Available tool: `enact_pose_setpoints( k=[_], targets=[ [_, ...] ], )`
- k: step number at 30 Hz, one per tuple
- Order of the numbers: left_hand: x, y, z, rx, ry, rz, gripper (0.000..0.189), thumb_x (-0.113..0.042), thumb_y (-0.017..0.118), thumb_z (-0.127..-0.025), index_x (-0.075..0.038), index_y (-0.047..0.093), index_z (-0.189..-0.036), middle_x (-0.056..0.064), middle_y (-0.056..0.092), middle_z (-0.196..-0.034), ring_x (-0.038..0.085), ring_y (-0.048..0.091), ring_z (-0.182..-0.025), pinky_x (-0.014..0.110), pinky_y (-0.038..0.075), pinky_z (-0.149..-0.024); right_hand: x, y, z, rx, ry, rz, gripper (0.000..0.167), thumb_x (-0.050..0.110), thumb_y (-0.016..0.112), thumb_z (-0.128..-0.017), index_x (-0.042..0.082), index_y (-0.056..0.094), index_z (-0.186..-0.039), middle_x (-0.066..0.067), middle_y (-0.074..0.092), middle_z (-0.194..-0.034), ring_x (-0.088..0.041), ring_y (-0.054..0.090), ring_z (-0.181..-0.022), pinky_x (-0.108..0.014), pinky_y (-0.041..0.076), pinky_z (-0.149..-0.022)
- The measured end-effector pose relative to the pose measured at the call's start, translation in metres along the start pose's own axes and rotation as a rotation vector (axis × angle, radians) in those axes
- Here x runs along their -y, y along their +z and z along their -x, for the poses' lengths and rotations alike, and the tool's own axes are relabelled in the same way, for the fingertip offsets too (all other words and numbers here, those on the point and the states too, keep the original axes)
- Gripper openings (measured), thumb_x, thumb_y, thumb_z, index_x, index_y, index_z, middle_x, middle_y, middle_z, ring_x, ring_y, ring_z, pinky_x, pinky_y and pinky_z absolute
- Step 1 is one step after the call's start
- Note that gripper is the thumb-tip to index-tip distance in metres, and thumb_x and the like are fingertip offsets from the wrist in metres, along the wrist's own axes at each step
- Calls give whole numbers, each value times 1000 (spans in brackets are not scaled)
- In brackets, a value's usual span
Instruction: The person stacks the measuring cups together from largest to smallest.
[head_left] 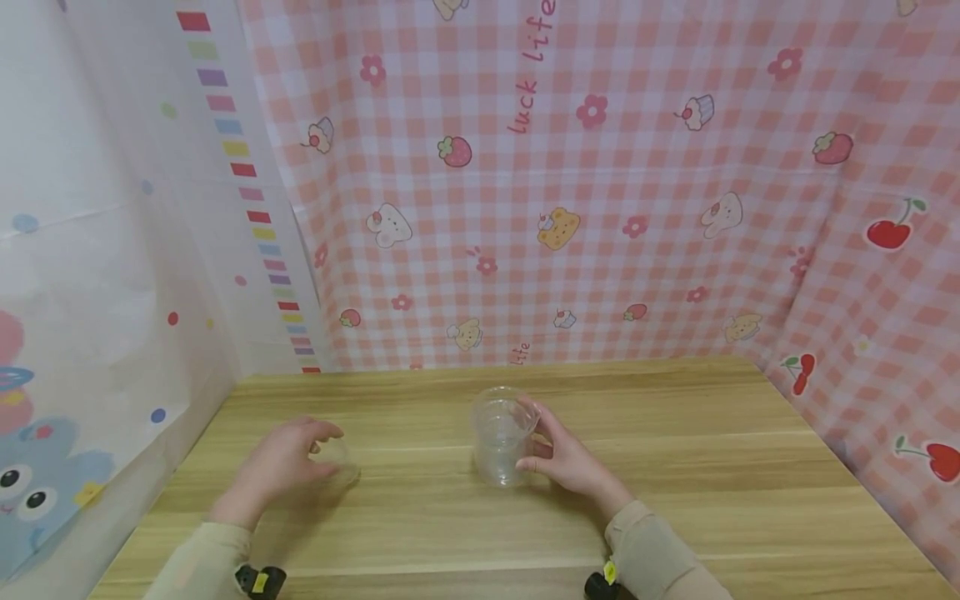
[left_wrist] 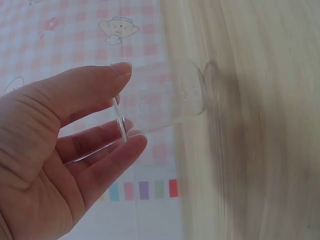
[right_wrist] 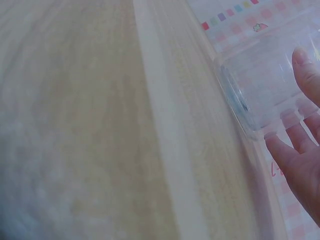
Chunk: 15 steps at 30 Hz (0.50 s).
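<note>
My left hand (head_left: 288,458) holds a small clear plastic cup (head_left: 342,463) by its rim, low over the left part of the table. In the left wrist view, thumb and fingers lie on opposite sides of that rim, and the cup's base points at the wood. A larger clear plastic cup (head_left: 497,450) is upright near the table's middle. Around its right side curves my right hand (head_left: 566,454), thumb at the front and fingers behind. The right wrist view has the larger cup (right_wrist: 265,85) at its right edge, with fingertips (right_wrist: 270,136) against the wall near its base.
Both cups are over a wooden table (head_left: 420,533). Behind it hangs a pink checked cloth (head_left: 480,217), with a white patterned sheet (head_left: 135,250) on the left and more cloth (head_left: 892,317) on the right. A small black device (head_left: 260,581) is strapped at the left wrist.
</note>
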<state>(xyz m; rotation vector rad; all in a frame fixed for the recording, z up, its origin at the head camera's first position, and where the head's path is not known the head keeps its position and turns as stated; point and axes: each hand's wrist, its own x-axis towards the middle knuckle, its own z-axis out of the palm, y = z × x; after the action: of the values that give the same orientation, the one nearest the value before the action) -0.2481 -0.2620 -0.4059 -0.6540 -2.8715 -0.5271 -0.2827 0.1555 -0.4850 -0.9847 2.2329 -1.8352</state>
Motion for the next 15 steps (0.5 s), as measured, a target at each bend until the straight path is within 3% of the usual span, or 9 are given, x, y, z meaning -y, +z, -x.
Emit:
enact_pose_setpoints(
  k=[15],
  targets=[
    [-12, 7, -3, -3, 5, 56, 40, -16, 86, -74, -4, 71, -109, 10, 68, -102, 19, 64, -78, 37, 54, -69, 0, 1, 0, -8, 9, 4, 92, 1, 75, -83, 6, 20, -156, -25, 25, -157, -43, 30, -141, -42, 40, -107]
  ],
)
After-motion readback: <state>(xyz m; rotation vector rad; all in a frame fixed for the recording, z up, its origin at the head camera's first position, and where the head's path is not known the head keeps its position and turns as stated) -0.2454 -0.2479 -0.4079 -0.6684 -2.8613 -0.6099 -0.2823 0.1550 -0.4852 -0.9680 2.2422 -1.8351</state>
